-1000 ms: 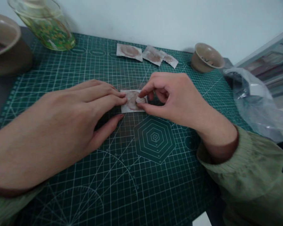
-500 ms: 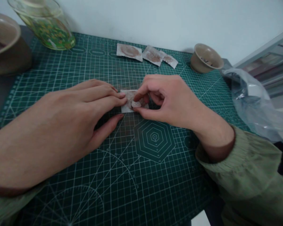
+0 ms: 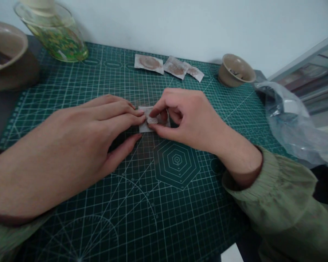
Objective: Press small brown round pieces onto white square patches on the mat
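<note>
A small white paper square (image 3: 144, 126) with a brownish round patch lies on the green cutting mat (image 3: 142, 203). My left hand (image 3: 98, 131) lies flat, its fingertips pressing the square's left edge. My right hand (image 3: 186, 118) pinches a thin round piece (image 3: 152, 120) between thumb and forefinger, right on top of the square. Most of the square is hidden under my fingers.
Three more white squares with brown patches (image 3: 149, 63) lie in a row at the back. A small beige cup (image 3: 235, 70) stands back right, a glass jar (image 3: 56, 34) and a brown bowl (image 3: 8, 54) back left. A clear plastic bag (image 3: 295, 120) lies at the right.
My right thumb and forefinger have drawn the round piece leftward across the square, toward my left fingertips. My left hand has stayed in place.
</note>
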The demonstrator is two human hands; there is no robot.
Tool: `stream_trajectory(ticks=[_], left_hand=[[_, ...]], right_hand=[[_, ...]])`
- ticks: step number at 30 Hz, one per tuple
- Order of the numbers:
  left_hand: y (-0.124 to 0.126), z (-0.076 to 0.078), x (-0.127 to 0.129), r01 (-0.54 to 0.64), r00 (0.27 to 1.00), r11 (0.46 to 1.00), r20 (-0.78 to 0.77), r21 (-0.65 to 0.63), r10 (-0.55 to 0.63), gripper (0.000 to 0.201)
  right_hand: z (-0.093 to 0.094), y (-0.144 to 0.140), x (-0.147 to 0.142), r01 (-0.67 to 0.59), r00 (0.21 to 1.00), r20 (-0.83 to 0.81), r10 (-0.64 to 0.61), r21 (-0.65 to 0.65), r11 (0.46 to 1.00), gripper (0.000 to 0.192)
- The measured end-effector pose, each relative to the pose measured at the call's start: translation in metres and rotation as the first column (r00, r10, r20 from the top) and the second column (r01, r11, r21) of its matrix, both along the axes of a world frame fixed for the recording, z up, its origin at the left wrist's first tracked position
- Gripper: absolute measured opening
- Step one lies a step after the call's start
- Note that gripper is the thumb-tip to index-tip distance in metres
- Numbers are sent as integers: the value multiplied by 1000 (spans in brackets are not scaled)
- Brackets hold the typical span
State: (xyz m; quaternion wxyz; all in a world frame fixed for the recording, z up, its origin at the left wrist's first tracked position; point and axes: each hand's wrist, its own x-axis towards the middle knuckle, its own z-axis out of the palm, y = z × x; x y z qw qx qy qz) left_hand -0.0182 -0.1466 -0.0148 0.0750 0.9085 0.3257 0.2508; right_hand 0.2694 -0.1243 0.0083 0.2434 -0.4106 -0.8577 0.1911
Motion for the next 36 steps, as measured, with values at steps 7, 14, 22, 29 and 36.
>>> stream_trajectory(ticks=[7, 14, 22, 29, 36], left_hand=[[1, 0, 0, 12, 1000, 1000, 19, -7, -12, 39], [1, 1, 2, 31, 999, 998, -33, 61, -29, 41], [1, 5, 1, 33, 999, 999, -1, 14, -33, 38], [3, 2, 2, 28, 999, 1000, 40, 3, -28, 36], [-3, 12, 11, -85, 966, 995, 239, -50, 95, 28]], right_hand=[[0, 0, -1, 65, 998, -10, -66, -13, 998, 8], [0, 1, 2, 79, 996, -47, -80, -21, 997, 10], [-4, 1, 2, -6, 994, -109, -6, -110, 994, 11], [-4, -4, -2, 10, 940, -332, -84, -219, 976, 28], [-2, -7, -4, -194, 778, -618, -111, -404, 894, 40]])
